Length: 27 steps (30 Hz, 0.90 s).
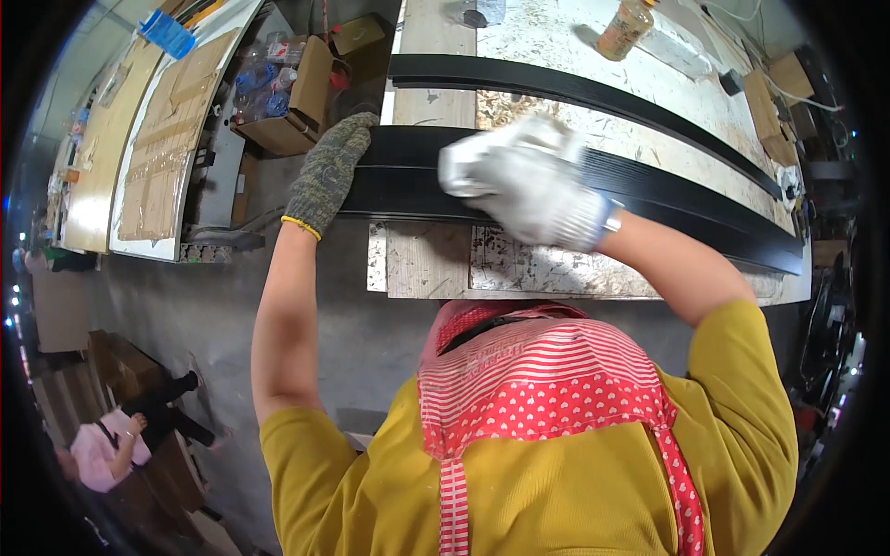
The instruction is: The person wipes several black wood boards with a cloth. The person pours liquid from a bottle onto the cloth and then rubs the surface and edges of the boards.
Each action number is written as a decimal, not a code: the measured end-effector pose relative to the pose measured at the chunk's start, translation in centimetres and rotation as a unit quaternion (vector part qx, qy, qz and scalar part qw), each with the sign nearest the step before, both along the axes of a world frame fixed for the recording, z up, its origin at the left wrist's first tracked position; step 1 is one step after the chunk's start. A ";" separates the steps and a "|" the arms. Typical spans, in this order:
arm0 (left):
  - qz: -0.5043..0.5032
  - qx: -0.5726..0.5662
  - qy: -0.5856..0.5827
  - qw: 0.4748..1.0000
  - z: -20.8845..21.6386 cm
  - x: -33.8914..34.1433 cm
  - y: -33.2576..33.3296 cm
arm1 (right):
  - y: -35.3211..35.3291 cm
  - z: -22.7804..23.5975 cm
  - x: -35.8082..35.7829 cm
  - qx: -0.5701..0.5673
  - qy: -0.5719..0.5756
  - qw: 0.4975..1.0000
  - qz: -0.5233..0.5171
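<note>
A long, wide black strip (399, 181) with lengthwise grooves lies across the table in front of me. My left hand (332, 169), in a grey-green knitted glove with a yellow hem, is closed round the strip's left end. My right hand (547, 190), in a white knitted glove, is over the strip's middle and smeared by motion. It seems closed on a bunched white cloth (468, 167), pressed to the strip's top; the fingers are hard to separate from it. Farther back lies a narrower black strip (556, 85), roughly parallel, touched by neither hand.
The white, stained worktable (547, 264) is under the strips. Toward the back stand a bottle of orange-brown liquid (626, 30) and a clear bottle lying down (677, 48). A carton (311, 93) of plastic bottles is left of the table. Another person (111, 449) is at far lower left.
</note>
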<state>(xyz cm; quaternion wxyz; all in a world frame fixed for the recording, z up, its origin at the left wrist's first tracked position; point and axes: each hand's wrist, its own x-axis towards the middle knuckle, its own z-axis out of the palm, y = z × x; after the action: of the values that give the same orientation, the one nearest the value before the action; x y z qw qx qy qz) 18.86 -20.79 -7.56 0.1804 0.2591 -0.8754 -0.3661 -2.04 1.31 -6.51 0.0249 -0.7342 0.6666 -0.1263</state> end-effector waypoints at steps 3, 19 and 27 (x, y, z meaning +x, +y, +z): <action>0.014 -0.002 0.006 1.000 -0.4 0.6 0.1 | 2.6 4.0 1.1 -0.060 -0.020 0.998 -0.012; -0.046 -0.546 0.148 0.823 2.2 -5.5 9.1 | 12.8 10.1 -9.2 0.040 -0.501 0.799 -0.330; -0.128 0.014 0.296 0.946 0.5 -15.5 18.1 | -2.4 9.7 -3.2 -0.007 -0.217 0.976 -0.023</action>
<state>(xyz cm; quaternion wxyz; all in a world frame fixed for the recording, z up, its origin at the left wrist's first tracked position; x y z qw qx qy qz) 3.31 -2.71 -7.07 0.3793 0.0270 -0.8031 -0.4588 -5.19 -1.11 3.16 0.1613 -0.6739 0.6610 -0.2879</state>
